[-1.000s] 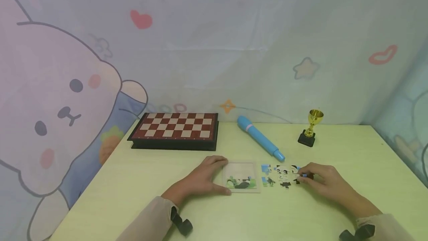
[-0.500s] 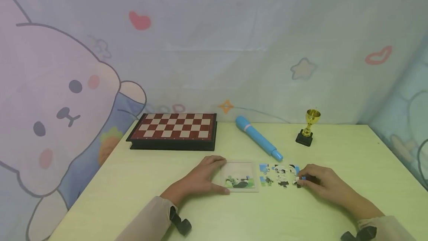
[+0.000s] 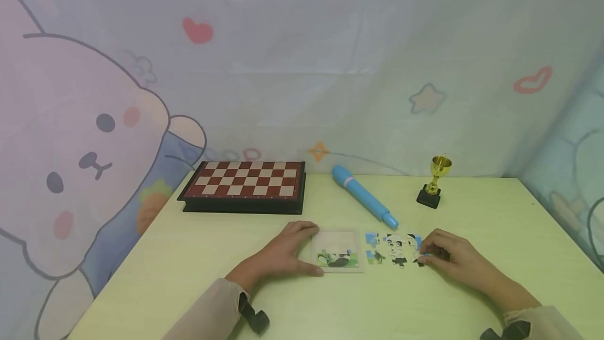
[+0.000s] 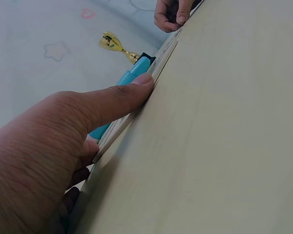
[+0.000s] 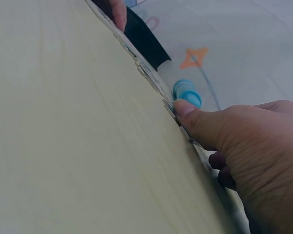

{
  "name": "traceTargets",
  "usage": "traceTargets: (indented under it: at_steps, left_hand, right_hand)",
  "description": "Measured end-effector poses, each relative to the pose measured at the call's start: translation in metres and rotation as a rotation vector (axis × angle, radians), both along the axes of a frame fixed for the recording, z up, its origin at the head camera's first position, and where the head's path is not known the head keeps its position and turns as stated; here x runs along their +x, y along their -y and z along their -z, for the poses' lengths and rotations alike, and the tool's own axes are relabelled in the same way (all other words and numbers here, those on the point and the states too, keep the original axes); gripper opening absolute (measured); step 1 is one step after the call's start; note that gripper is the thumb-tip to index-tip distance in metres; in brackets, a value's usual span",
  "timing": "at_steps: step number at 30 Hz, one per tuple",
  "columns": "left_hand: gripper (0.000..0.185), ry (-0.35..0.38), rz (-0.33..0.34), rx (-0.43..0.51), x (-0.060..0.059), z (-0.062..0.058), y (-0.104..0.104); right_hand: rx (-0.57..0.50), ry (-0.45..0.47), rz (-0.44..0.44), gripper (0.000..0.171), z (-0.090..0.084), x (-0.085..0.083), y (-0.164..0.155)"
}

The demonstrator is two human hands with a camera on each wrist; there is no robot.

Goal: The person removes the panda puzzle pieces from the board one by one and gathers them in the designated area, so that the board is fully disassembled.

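Note:
A pale puzzle tray lies on the table, with green and black-and-white panda pieces filling its lower part. My left hand grips it at the left, thumb at the near edge and fingers at the far corner. In the left wrist view the thumb presses the tray's side. Right of the tray lie several loose puzzle pieces, blue, green and panda-patterned. At their right end my right hand pinches a puzzle piece, mostly hidden by the fingers. The right wrist view shows its thumb low at the pieces.
A folded chessboard box stands at the back left. Behind the pieces lies a blue toy-like pen, slanting toward them. A small gold trophy cup on a black base stands at the back right. A printed cloth hangs behind the table.
The right hand's fingertips have shifted slightly at the right end of the pieces, and the bit of blue and white between them shows less now. The left hand stays on the tray.

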State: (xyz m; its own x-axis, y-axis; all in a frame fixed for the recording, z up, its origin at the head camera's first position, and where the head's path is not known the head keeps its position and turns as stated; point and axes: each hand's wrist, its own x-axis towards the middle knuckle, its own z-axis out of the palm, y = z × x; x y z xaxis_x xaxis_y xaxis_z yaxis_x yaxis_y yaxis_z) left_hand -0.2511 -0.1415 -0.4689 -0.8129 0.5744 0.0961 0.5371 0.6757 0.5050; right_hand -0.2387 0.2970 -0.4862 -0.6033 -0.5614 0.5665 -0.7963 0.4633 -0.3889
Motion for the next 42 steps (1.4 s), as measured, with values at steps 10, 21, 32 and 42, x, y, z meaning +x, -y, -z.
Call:
traceTargets:
  at_steps: [10,21,32,42]
  left_hand:
    - [0.105,0.007,0.001,0.004,0.0010,-0.0007,0.0000]
    - [0.105,-0.004,-0.005,-0.012,0.0011,-0.0023,0.0004]
    - [0.107,0.018,-0.005,-0.002,0.0026,-0.0003,-0.0003]
    - [0.107,0.010,0.004,0.004,0.0019,-0.0003,-0.0003]
  right_hand:
    - [-0.024,0.009,-0.036,0.038,0.0019,0.0004,-0.0015]
    - [-0.005,0.005,-0.034,0.037,0.0001,-0.0003,-0.0004]
    - [-0.026,-0.011,0.084,0.036,-0.0014,0.0029,-0.0003]
    - [-0.150,-0.193,0.021,0.034,-0.0073,0.0013,0.0058]
